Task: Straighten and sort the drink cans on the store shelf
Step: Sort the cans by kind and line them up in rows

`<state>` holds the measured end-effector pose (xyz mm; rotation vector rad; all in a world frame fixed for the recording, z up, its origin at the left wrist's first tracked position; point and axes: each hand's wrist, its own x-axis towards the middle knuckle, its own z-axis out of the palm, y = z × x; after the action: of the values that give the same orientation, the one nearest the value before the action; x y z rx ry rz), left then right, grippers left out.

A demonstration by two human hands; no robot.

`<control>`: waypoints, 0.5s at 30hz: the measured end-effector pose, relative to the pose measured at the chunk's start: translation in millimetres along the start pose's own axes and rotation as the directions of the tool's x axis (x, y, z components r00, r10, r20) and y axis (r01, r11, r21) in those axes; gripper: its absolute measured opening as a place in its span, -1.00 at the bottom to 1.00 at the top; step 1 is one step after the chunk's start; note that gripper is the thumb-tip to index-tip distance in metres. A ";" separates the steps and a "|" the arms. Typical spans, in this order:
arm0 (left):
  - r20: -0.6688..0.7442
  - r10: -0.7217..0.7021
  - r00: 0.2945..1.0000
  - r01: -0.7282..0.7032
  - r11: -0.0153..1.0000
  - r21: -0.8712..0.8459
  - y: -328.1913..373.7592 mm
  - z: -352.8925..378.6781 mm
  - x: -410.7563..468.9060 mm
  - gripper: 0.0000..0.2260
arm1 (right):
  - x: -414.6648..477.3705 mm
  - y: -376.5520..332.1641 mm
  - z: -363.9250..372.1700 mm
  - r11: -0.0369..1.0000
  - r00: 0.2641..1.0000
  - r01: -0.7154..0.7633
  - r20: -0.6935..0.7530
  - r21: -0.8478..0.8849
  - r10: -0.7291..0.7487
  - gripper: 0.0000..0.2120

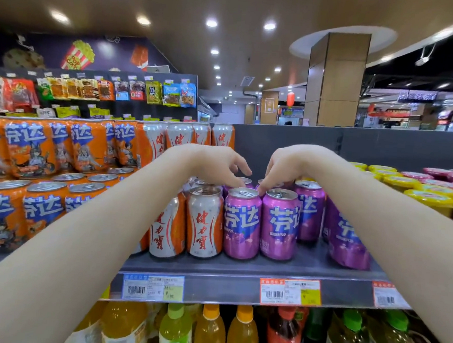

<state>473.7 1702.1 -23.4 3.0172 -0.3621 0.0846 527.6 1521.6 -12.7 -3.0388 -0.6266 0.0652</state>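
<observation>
The left hand (215,165) hangs half-open, thumb touching the rim of a purple can (241,226). At its 3 o'clock, the right hand (287,167), fingers loosely curved, touches the neighbouring can (279,226) on the shelf (212,276).

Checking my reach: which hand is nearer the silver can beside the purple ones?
Left. The left hand is just above the silver can; the right hand is farther right, over the purple cans.
</observation>
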 end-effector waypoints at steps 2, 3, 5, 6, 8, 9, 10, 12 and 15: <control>0.054 0.023 0.998 -0.024 1.000 0.010 -0.7 -3.3 1.2 -0.59 | 6.0 3.3 1.7 0.999 1.000 -0.020 -0.007 0.044 0.020 -0.43; 0.068 0.032 0.997 -0.032 0.999 0.001 -0.9 -4.0 1.8 -0.60 | 8.7 5.4 3.4 0.996 0.999 -0.036 -0.023 0.082 0.038 -0.44; 0.067 0.036 0.997 -0.035 0.999 -0.021 -1.4 -4.8 4.6 -0.62 | 15.1 10.4 8.0 0.985 0.990 -0.071 -0.109 0.156 0.089 -0.47; 0.061 0.032 0.998 -0.030 0.999 -0.025 -1.6 -4.5 6.3 -0.63 | 19.1 12.1 11.1 0.981 0.981 -0.086 -0.159 0.176 0.114 -0.46; 0.042 0.022 0.999 -0.021 1.000 -0.021 -1.4 -2.8 9.7 -0.62 | 26.6 13.4 16.2 0.979 0.967 -0.110 -0.208 0.170 0.145 -0.42; 0.031 0.014 0.999 -0.014 1.000 -0.020 -1.3 -1.2 11.1 -0.60 | 29.5 13.7 16.9 0.981 0.965 -0.119 -0.213 0.152 0.150 -0.40; 0.023 0.002 1.000 -0.002 1.000 -0.020 -1.4 1.2 12.7 -0.56 | 31.0 14.2 17.1 0.984 0.965 -0.127 -0.212 0.127 0.152 -0.38; 0.015 -0.023 1.000 0.023 1.000 -0.009 -0.5 5.1 14.9 -0.48 | 30.5 16.2 14.1 0.989 0.972 -0.126 -0.189 0.075 0.138 -0.35; -0.004 -0.035 0.999 0.035 0.996 0.078 2.3 7.7 16.4 -0.47 | 30.5 22.3 8.4 0.997 0.992 -0.055 -0.108 0.049 0.060 -0.35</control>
<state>489.5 1695.3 -29.8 3.0988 -0.3131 0.1022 564.0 1513.5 -23.1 -2.9909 -0.5219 -0.0841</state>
